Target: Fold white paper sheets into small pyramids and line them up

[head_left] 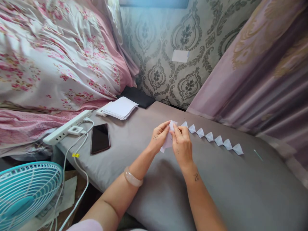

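Note:
Between my two hands is a white sheet of paper [167,141], partly folded, its upper end narrow and a corner hanging below. My left hand [158,136] pinches its left edge. The fingers and thumb of my right hand [181,141] press on its upper part from the right. My fingers hide some of the folds. Just beyond my right hand, a row of small folded white paper pieces [209,137] runs to the right across the grey bed surface [228,186]. The nearest piece is partly covered by my right hand.
A stack of white paper [121,107] lies at the back left, beside a black flat item [138,95]. Left are a phone [100,138], a power strip [67,126] with white cables, and a turquoise fan [29,195]. A thin stick [258,155] lies right, near the curtain [240,70].

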{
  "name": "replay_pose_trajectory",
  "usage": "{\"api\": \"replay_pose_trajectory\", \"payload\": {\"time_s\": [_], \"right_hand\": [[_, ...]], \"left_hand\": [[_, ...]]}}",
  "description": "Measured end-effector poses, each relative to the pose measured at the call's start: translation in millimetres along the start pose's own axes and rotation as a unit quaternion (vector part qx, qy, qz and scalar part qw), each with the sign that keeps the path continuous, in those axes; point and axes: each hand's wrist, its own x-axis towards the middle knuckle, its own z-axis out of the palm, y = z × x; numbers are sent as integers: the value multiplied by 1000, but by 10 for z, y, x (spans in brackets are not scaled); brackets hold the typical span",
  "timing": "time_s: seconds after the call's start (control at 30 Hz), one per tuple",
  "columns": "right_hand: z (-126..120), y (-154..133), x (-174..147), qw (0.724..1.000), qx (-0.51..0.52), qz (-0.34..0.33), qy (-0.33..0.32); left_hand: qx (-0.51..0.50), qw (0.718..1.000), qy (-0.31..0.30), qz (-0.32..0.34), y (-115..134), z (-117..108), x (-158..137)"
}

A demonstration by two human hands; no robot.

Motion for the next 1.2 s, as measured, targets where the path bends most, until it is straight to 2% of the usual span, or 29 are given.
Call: {"api": "replay_pose_trajectory", "payload": {"time_s": [0.33, 0.6, 0.83, 1.2], "right_hand": [[8, 8, 2, 999, 33, 32, 11], [18, 31, 19, 992, 93, 65, 53], [12, 26, 21, 983, 95, 126, 94], [-19, 58, 43, 977, 115, 158, 86]], "left_hand": [[19, 1000, 1, 2, 21, 2, -9], [28, 999, -12, 13, -16, 3, -14], [57, 998, -33, 19, -18, 38, -38], [132, 988, -45, 60, -87, 30, -32]]}}
